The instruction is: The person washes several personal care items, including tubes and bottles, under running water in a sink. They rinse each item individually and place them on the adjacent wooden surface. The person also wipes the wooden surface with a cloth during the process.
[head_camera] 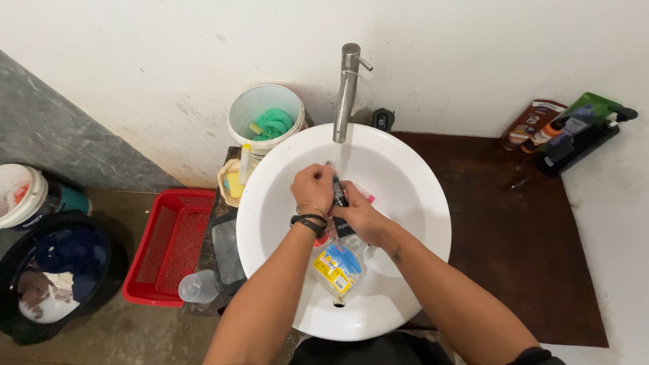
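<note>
**Dark slim item gripped over the basin, under the tap**

Seen over a round white sink [419, 203], beneath a tall metal tap [347, 88]. Left hand [312, 191], with dark bands at the wrist, curled closed around a slim dark item [337, 196]; right hand [362, 217] closed on the same item from the other side, just below and touching. Item held upright between both hands, upper tip poking above the fingers, directly under the spout. Exact kind of item not discernible. Lying in the sink just under the wrists, near the drain: a clear plastic packet [338, 267] with blue and yellow print. Left of the sink: white bucket [265, 115] holding something green, red basket [169, 247] lower down. At the right, on the brown counter [514, 230], several bottles [568, 128] against the wall.
</note>
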